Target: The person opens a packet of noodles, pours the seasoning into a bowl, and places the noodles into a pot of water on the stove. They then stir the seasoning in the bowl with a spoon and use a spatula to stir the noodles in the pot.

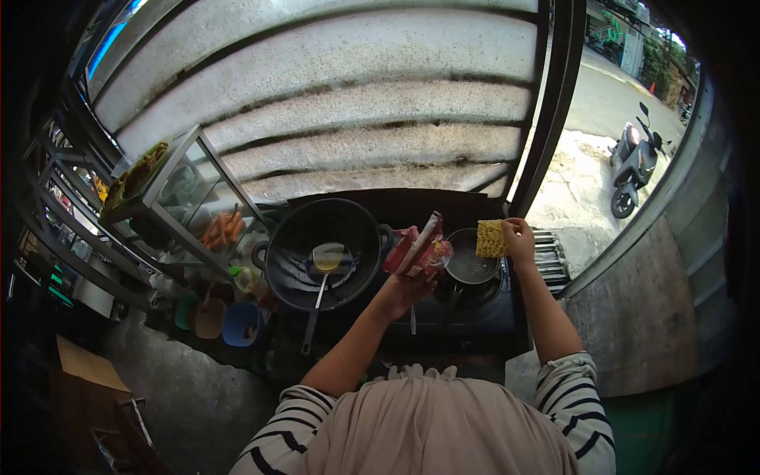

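A torn red noodle packet [422, 252] is gripped in my left hand [405, 294], between the wok and the small pot. My right hand [520, 240] pinches a yellow block of dried noodles [492, 239] at its right edge, over the right rim of the small pot. Clear-looking liquid fills that pot [470, 276], which sits on the stove's right side. On the left side rests a large black wok [290, 237], with a ladle [320, 290] lying in it. The ladle's bowl holds something yellowish.
A glass case [181, 169] with carrots [223, 229] stands at the left. Below it are a blue bowl [241, 324] and a bottle with a green cap [244, 277]. A cardboard box [89, 366] is at lower left. A scooter [635, 161] stands outside at the right.
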`<state>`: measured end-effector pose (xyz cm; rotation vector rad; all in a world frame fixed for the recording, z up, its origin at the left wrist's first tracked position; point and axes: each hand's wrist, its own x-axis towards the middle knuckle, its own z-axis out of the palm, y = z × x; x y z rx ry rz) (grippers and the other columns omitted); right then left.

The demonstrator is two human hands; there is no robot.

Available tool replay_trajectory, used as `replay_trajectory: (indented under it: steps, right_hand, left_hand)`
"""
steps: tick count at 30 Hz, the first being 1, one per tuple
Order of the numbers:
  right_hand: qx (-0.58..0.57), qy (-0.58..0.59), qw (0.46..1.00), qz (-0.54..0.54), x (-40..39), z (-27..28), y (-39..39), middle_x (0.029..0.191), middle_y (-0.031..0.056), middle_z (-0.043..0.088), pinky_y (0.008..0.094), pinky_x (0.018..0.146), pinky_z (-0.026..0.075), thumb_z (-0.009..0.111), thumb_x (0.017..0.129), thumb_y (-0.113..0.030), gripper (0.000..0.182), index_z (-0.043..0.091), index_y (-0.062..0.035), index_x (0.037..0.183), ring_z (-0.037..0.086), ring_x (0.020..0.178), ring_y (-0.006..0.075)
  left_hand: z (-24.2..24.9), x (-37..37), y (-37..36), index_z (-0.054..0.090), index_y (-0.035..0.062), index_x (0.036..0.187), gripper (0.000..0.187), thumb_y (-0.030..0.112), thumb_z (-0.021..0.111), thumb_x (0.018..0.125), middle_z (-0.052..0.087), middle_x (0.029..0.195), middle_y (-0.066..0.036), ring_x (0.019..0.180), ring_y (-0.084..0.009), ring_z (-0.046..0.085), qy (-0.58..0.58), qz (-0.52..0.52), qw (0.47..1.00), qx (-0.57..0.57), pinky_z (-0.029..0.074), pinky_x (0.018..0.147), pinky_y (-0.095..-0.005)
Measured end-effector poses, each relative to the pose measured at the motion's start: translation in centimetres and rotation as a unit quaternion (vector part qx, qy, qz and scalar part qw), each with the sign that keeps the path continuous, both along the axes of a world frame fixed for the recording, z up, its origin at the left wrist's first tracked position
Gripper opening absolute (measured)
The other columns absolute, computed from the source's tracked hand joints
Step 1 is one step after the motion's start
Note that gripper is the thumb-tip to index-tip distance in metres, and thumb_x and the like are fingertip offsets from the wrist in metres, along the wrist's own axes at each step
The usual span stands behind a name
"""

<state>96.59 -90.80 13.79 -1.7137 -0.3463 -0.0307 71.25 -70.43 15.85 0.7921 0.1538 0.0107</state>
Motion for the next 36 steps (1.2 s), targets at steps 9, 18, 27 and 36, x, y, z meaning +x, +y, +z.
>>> replay_trajectory:
  steps: [9, 18, 27, 36]
  right_hand:
    - [-0.263, -0.253, 0.931, 0.014, -2.8, 1.0, 2.4, 0.085, 0.0076, 0.064, 0.0393, 0.074, 0.044, 0.067, 0.076, -0.027, 0.021, 0.064, -0.0121, 0.090, 0.062, 0.082, 0.0268]
    - [-0.398, -0.216, 0.888, 0.083, -3.8, 1.1, 5.0, 0.086, 0.0049, 0.065, 0.0422, 0.081, 0.039, 0.063, 0.078, -0.032, 0.021, 0.065, -0.0150, 0.089, 0.062, 0.084, 0.0257]
    - [-0.325, -0.272, 0.906, 0.010, -5.3, 8.0, 5.9, 0.104, 0.0037, 0.061, 0.0446, 0.087, 0.036, 0.061, 0.081, -0.031, 0.022, 0.067, -0.0170, 0.097, 0.055, 0.101, 0.0249]
    - [-0.051, -0.322, 0.830, 0.452, -19.5, 19.8, 5.4, 0.101, 0.0044, 0.058, 0.0337, 0.080, 0.044, 0.071, 0.074, -0.012, 0.016, 0.068, -0.0145, 0.089, 0.057, 0.092, 0.0214]
  left_hand:
    - [0.2, -10.5, 1.1, 0.046, 0.0031, 0.123, 0.047, 0.011, 0.066, 0.082, 0.057, 0.115, -0.013, 0.106, -0.0313, 0.057, 0.053, 0.066, 0.995, -0.062, 0.047, 0.093, -0.0428]
    - [-1.4, -16.1, 2.7, 0.047, -0.0065, 0.120, 0.046, 0.005, 0.066, 0.080, 0.059, 0.109, -0.019, 0.101, -0.0349, 0.061, 0.037, 0.123, 0.989, -0.067, 0.054, 0.083, -0.0398]
    - [1.7, -15.4, 2.3, 0.045, -0.0024, 0.122, 0.049, 0.002, 0.066, 0.079, 0.060, 0.106, -0.017, 0.100, -0.0320, 0.061, 0.020, 0.126, 0.992, -0.015, 0.055, 0.079, -0.0367]
    - [2.8, -11.0, 1.6, 0.046, -0.0012, 0.124, 0.056, 0.026, 0.069, 0.080, 0.054, 0.121, -0.017, 0.107, -0.0303, 0.058, -0.076, 0.085, 0.993, -0.001, 0.050, 0.090, -0.0408]
